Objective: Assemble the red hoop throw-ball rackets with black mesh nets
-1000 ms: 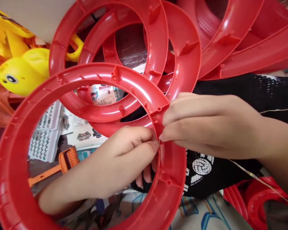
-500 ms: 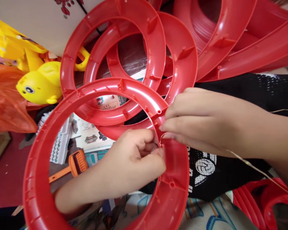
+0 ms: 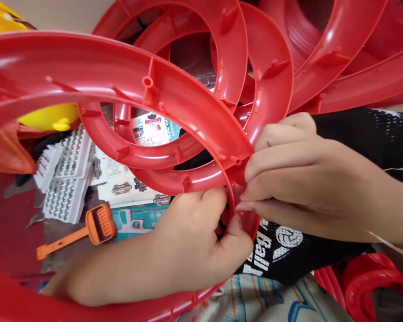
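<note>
Red plastic ring [image 3: 87, 67], large and ribbed on its inner face, is held up close to the camera. It is tilted so that its upper arc sweeps from the left edge across the middle of the view and its lower arc runs along the bottom edge. Its right-hand stretch sits between the two hands.

The left hand [image 3: 201, 243] reaches through the ring's opening from the lower left. Its fingers are curled tight, and the thumb presses against the fingertips right at the ring's inner rim, pinching the band there. The right hand [image 3: 295, 179] comes in from the right, fingers straight and held together, laid flat against the outer side of the same stretch. Its fingertips almost meet the left thumb. Its thumb is hidden, so whether it clamps the band cannot be told. A thin pale cord [image 3: 387, 243] crosses the right forearm.

Just behind the held ring lies a pile of like red rings [image 3: 272, 76], overlapping one another. Under the right arm is a black garment with white print [image 3: 282, 237], and below that a patterned cloth [image 3: 272, 299]. Through the ring's opening, lower down, show printed packaging cards [image 3: 147, 129], cards of button cells [image 3: 67, 179] and an orange plastic tool [image 3: 97, 226]. A yellow toy [image 3: 50, 118] and an orange bag [image 3: 3, 152] lie at the far left.
</note>
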`<state>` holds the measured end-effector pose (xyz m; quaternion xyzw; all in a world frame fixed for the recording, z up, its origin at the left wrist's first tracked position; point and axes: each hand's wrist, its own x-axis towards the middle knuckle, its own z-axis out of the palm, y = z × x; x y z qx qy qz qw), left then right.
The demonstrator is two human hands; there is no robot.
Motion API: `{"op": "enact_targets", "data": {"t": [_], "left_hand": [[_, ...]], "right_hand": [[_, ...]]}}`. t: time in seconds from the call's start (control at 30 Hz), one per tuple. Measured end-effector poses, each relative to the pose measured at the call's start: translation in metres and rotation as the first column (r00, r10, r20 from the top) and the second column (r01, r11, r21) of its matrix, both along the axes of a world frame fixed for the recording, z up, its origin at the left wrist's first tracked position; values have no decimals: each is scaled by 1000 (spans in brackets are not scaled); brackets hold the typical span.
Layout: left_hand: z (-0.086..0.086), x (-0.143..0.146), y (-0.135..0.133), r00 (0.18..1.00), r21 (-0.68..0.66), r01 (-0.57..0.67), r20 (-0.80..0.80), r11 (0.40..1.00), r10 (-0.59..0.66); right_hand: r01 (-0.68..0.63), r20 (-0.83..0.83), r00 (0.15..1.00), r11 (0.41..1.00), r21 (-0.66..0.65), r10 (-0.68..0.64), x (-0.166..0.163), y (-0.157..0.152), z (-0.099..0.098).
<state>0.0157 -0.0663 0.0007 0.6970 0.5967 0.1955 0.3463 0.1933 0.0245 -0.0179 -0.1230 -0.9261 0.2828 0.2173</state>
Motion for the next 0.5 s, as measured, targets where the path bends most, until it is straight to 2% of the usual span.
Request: {"op": "enact_targets", "data": {"t": [0.1,0.17,0.3,0.43,0.5], "left_hand": [[-2,-2,-3,998,91,60,-31,994,-58],[-2,-5,-5,994,103,108,-29,989,-106],[2,-10,-3,985,26,172,26,985,-173],[8,-14,3,982,-57,181,63,982,-177],[10,-16,4,980,-109,187,93,976,-177]], "right_hand": [[7,-7,1000,1000,28,-7,1,-2,-2],[53,-1,999,996,65,-53,3,-3,-6],[236,7,971,969,67,-237,8,-7,-17],[199,32,979,979,37,-200,12,-9,-23],[230,51,972,973,24,-231,12,-10,-25]]}}
